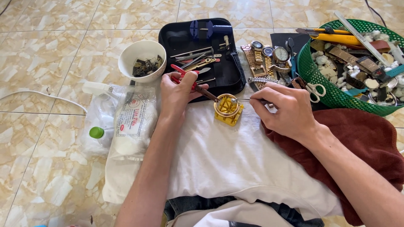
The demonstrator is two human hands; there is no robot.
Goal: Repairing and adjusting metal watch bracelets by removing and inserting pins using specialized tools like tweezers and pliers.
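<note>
Hands: left hand (179,90) angling red-handled pliers (195,86) down-right, toward gold watch case (227,105)

A home-floor watch-repair spot: marble tiles (54,50), tool case (219,67), basket of watches (332,94).

You've got two hands (179,90) (286,111) in, one yellow holder block (227,115), one white bowl (142,59), one green basket (332,94), one black tool case (227,75), two cloths: white (227,155) and maroon (362,138).
</note>
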